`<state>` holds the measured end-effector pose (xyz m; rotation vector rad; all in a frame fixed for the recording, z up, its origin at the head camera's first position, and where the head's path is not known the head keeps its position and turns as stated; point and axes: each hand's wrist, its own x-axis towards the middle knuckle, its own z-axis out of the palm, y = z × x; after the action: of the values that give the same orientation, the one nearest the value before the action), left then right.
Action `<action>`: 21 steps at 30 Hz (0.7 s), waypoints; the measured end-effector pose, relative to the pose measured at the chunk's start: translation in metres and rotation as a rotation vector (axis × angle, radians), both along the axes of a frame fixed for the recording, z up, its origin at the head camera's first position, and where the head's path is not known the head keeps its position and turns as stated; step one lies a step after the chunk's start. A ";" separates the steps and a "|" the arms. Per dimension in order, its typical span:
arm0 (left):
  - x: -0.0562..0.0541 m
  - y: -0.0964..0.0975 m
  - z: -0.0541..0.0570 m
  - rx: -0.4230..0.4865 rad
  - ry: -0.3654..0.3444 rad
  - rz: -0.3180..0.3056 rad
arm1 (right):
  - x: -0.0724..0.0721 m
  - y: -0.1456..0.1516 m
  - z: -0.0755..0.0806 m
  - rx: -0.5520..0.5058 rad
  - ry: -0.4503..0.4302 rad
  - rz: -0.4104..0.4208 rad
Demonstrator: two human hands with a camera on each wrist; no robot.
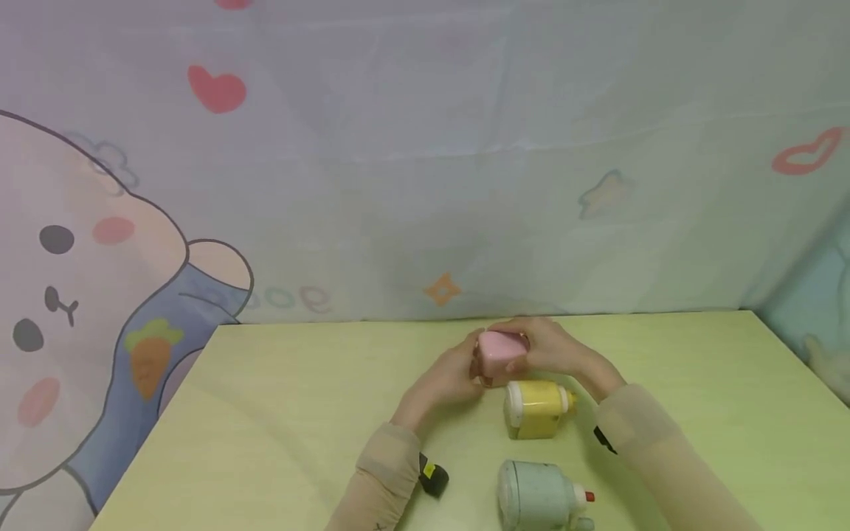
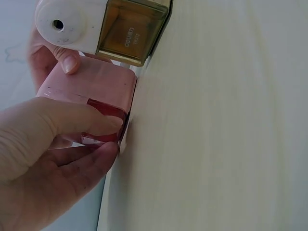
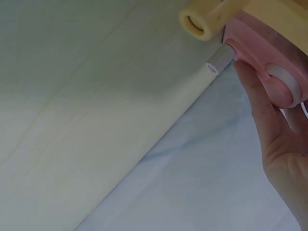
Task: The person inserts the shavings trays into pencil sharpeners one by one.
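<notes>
A pink pencil sharpener (image 1: 501,350) stands near the table's back edge, between both hands. My left hand (image 1: 448,376) grips its left side; in the left wrist view the thumb presses the dark red drawer (image 2: 103,107) and the fingers curl beneath. From the other side my right hand (image 1: 554,348) holds the sharpener, its thumb on the pink face. The right wrist view shows the crank's pale handle (image 3: 221,58) beside my right index finger. Closer to me, right beside the hands, a yellow pencil sharpener (image 1: 541,405) faces left with its white front.
A pale green pencil sharpener (image 1: 538,494) with a red-tipped part stands at the table's front. The light wooden table (image 1: 279,413) meets a printed cloth (image 1: 398,184) at the back. A black wrist device (image 1: 434,478) sits by the left sleeve.
</notes>
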<state>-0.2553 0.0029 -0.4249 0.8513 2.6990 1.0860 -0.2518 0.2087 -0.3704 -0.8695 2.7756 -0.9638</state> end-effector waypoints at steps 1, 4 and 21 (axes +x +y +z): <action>-0.001 -0.002 0.000 0.001 -0.011 -0.005 | -0.002 -0.001 -0.001 0.001 -0.001 0.001; -0.003 -0.007 -0.001 0.000 -0.046 -0.011 | -0.007 -0.004 -0.004 0.002 -0.017 0.001; -0.001 -0.029 0.001 -0.241 0.023 0.132 | -0.012 -0.009 -0.010 -0.020 -0.129 -0.024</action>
<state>-0.2558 -0.0257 -0.4240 0.6584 2.8621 0.7537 -0.2640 0.1994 -0.3809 -0.7501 2.6784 -1.0152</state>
